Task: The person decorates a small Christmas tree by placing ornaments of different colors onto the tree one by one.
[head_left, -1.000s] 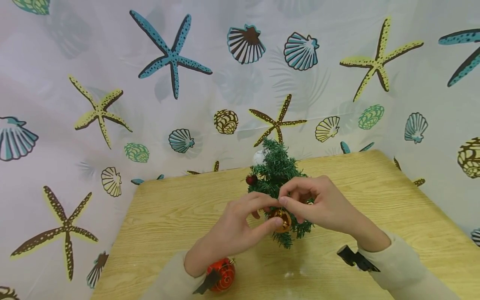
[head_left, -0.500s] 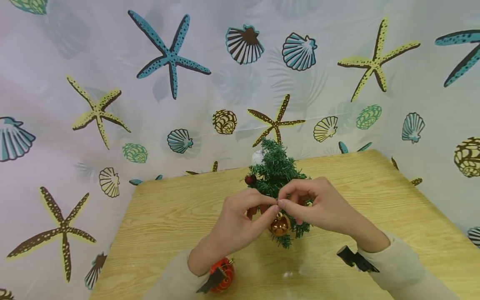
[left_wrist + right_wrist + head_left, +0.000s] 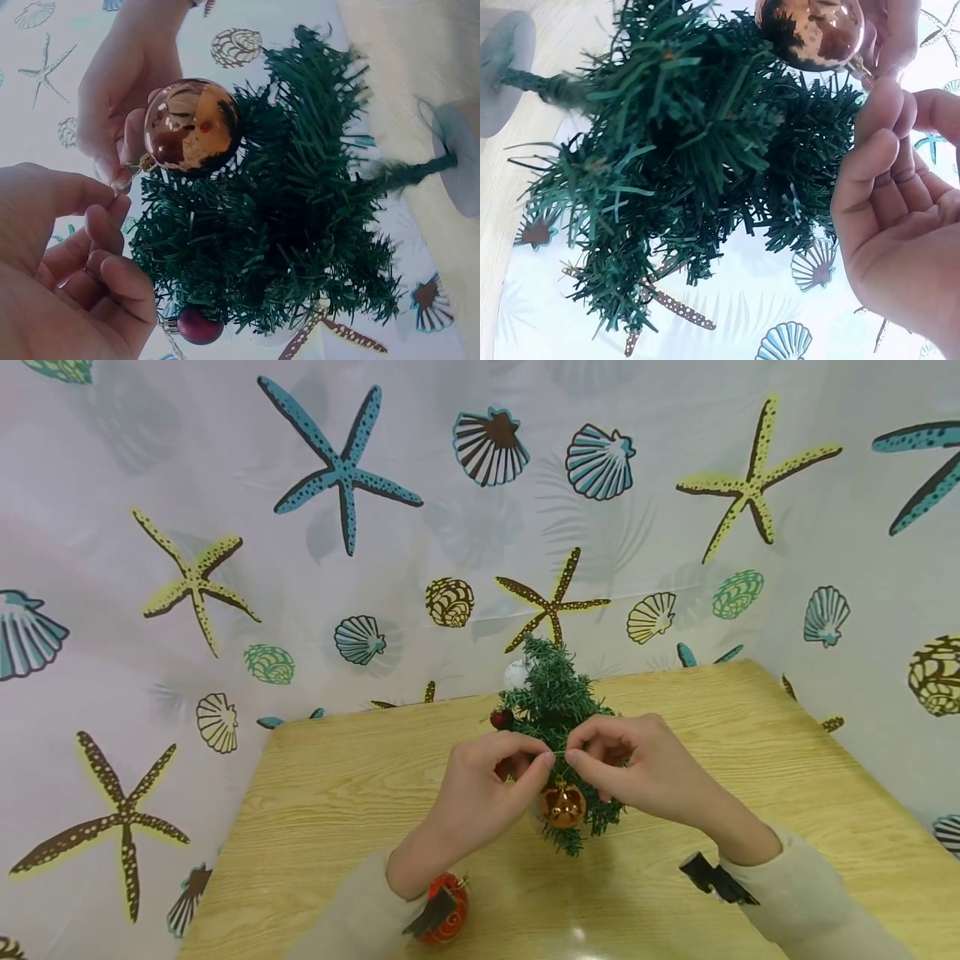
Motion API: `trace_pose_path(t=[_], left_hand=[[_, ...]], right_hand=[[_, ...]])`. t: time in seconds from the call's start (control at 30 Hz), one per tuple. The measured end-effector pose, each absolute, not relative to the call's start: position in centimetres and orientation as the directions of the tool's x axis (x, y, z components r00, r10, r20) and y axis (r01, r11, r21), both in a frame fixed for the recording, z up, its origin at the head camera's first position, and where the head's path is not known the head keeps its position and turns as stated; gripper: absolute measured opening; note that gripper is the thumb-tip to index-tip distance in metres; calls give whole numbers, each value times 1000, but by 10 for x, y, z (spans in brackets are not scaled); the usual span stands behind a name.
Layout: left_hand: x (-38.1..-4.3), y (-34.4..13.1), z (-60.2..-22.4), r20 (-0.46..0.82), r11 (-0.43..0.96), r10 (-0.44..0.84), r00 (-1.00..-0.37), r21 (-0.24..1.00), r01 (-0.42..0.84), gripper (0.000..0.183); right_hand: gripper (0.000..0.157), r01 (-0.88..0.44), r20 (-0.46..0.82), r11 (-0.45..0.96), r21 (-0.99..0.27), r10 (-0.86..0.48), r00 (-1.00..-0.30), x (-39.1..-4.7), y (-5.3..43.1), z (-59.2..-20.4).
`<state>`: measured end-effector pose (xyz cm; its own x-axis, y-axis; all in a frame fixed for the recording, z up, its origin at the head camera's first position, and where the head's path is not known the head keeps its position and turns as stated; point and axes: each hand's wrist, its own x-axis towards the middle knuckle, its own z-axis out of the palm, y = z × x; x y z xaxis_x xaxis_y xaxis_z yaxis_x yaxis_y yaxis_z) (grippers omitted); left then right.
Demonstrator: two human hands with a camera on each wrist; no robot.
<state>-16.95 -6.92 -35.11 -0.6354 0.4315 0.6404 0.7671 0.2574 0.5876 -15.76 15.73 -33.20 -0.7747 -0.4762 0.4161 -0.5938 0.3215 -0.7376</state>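
A shiny gold bauble (image 3: pixel 562 806) hangs in front of a small green artificial Christmas tree (image 3: pixel 557 689). Above the bauble, a thin hanging string (image 3: pixel 559 752) stretches across the small gap between both hands' fingertips. My left hand (image 3: pixel 480 789) pinches one side of it between thumb and index finger. From the other side, my right hand (image 3: pixel 645 768) pinches it the same way. The left wrist view shows the string running from the bauble's gold cap (image 3: pixel 145 163) up to the fingers.
A larger red bauble (image 3: pixel 450 910) lies on the wooden table (image 3: pixel 337 810) beside the left wrist. On the tree's left hang a small dark red bauble (image 3: pixel 502 719) and a white ball (image 3: pixel 517 674). The tree stands on a grey round base (image 3: pixel 459 157). Patterned curtain (image 3: pixel 420 527) encloses the table.
The left thumb has left the gold bauble and come up to pinch the string. Both hands' fingertips, touching half a second ago, have moved slightly apart with string between them.
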Motion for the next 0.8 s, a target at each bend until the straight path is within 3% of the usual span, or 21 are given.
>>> trace_pose_path(t=[0.2, 0.43, 0.8], left_hand=[[-173, -64, -355, 678, 339, 412, -610, 507, 792, 11], [-174, -61, -359, 673, 415, 399, -623, 473, 777, 10], [-175, -56, -360, 675, 441, 401, -619, 450, 777, 11]], right_hand=[[14, -615, 451, 377, -693, -439, -777, -159, 158, -336], [17, -664, 513, 418, -619, -425, -746, -162, 159, -344], [19, -666, 527, 446, -598, -407, -746, -162, 163, -346]])
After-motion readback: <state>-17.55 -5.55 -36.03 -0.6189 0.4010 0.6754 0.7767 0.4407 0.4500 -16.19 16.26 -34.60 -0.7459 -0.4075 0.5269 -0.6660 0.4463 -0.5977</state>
